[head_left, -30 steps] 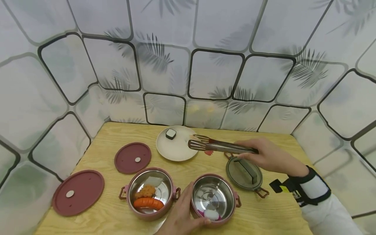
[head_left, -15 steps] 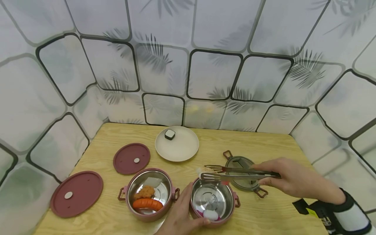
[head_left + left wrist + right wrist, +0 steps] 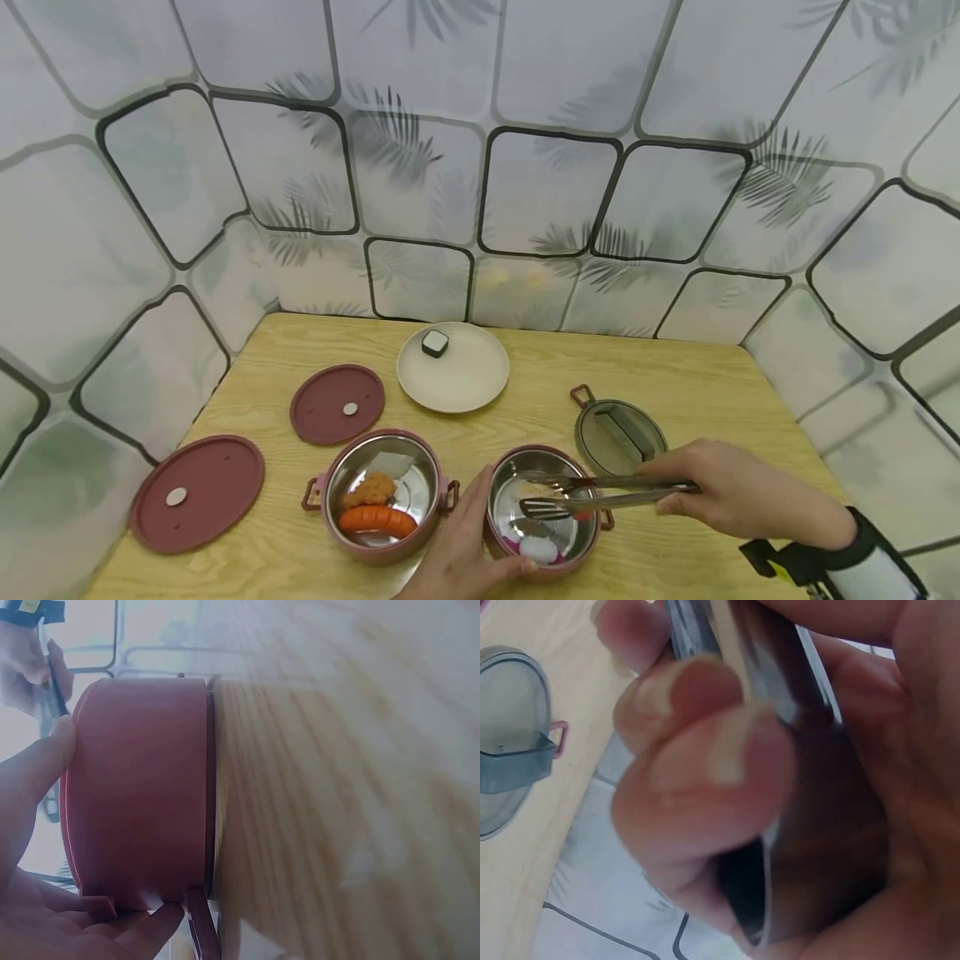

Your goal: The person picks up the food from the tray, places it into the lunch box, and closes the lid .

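- The right hand (image 3: 727,492) held the tongs (image 3: 637,498) with fingers curled round them; the right wrist view brought its fingertips close, while the head view showed the hand from above.
- The left hand (image 3: 465,550) gripped one pot (image 3: 142,787) between thumb and fingers; only the left wrist view showed the handle (image 3: 201,922) by its fingertips.
- In the head view, the tongs' tips were over or inside that pot's opening, I couldn't tell which, near a white piece (image 3: 538,548).
- Farther out, another pot (image 3: 382,554) held an orange sausage-like piece (image 3: 377,520).
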`<action>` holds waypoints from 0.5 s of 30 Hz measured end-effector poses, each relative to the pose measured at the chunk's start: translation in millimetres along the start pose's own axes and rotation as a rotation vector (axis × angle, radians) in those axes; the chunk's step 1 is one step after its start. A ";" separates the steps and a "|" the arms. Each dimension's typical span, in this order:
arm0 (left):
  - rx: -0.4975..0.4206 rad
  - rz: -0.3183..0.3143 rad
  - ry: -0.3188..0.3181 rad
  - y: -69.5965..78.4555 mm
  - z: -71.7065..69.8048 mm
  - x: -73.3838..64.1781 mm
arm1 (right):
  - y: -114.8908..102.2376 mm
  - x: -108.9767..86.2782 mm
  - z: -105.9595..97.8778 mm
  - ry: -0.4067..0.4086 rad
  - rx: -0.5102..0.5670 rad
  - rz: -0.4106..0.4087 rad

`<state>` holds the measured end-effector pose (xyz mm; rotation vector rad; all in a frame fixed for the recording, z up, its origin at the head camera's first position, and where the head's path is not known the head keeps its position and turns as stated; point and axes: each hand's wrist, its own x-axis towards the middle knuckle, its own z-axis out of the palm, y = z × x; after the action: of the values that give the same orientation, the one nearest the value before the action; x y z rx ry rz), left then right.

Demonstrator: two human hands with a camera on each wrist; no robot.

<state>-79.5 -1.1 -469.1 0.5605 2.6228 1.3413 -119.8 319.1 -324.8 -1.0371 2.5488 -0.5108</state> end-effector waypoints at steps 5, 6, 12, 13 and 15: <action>0.005 0.004 0.003 -0.2 -0.6 0.4 | 0.4 9.0 12.4 0.029 -0.087 0.001; 0.005 0.004 0.003 -0.3 -0.7 0.5 | 0.4 10.8 15.0 0.037 -0.107 0.001; -0.001 -0.002 -0.001 -1.1 0.0 0.6 | 4.2 20.0 26.2 0.045 -0.093 -0.032; -0.003 -0.001 0.000 -1.0 0.4 0.7 | 4.4 20.4 27.3 0.045 -0.083 -0.039; -0.003 0.002 0.005 -0.9 0.8 1.0 | 3.6 20.6 28.5 0.037 -0.064 -0.046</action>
<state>-80.4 -0.6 -470.3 0.5594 2.6246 1.3491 -123.4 301.1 -355.0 -1.1210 2.5947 -0.4673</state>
